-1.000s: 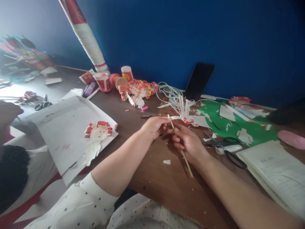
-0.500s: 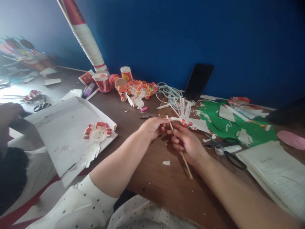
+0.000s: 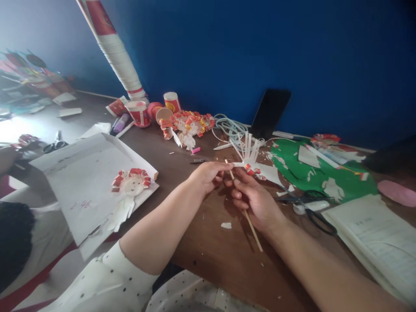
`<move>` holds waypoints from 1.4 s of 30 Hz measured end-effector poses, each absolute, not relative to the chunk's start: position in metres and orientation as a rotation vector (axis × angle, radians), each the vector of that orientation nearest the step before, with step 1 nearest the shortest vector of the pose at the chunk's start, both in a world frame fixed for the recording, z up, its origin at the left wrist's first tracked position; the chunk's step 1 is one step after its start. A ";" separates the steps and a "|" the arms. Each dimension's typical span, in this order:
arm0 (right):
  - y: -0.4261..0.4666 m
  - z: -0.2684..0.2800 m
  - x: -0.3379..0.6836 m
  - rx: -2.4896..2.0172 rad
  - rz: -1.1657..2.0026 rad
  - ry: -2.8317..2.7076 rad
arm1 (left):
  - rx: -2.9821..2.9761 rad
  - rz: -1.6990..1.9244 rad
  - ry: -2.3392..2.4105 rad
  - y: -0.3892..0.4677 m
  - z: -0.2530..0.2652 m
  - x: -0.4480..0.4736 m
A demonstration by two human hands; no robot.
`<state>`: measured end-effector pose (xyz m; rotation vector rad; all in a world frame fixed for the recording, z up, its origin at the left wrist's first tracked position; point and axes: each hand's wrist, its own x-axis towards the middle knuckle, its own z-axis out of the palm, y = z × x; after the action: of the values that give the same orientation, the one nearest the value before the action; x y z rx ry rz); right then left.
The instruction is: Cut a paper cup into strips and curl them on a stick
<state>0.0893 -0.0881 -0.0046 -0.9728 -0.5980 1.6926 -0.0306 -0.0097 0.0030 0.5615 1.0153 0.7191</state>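
My right hand (image 3: 256, 197) is closed around a thin wooden stick (image 3: 253, 229), which slants down toward the table's front. The fingers of my left hand (image 3: 208, 175) pinch the end of a white strip, close to the stick's upper tip. That strip belongs to a cut paper cup (image 3: 248, 151) whose white strips fan outward, several of them curled into red-and-white rolls. Beyond my right hand, the cup's flat white part rests over the table. My fingertips partly hide where strip and stick meet.
Black scissors (image 3: 320, 221) and a notebook (image 3: 373, 234) lie right, beside green paper (image 3: 292, 169) with scraps. A phone (image 3: 271, 112) leans on the wall. Left, a paper figure (image 3: 133, 186) rests on a white envelope (image 3: 74, 182). A co-worker's hand (image 3: 6, 158) is far left.
The stick's upper tip has shifted slightly left and its lower end slightly down. Both my hands keep their grip. The co-worker's hand and the red piece by it have moved.
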 end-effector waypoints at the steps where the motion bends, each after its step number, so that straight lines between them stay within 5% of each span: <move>1: -0.088 -0.005 0.089 -0.973 1.696 -0.583 | 0.562 0.723 1.020 -0.010 0.003 -0.030; 42: -0.086 -0.005 0.097 -1.059 1.674 -0.602 | 0.562 0.696 0.902 -0.010 0.004 -0.032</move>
<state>0.0965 -0.0864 -0.0047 -1.0588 -0.6018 1.6741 -0.0324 -0.0104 0.0036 0.5625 0.9017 0.6961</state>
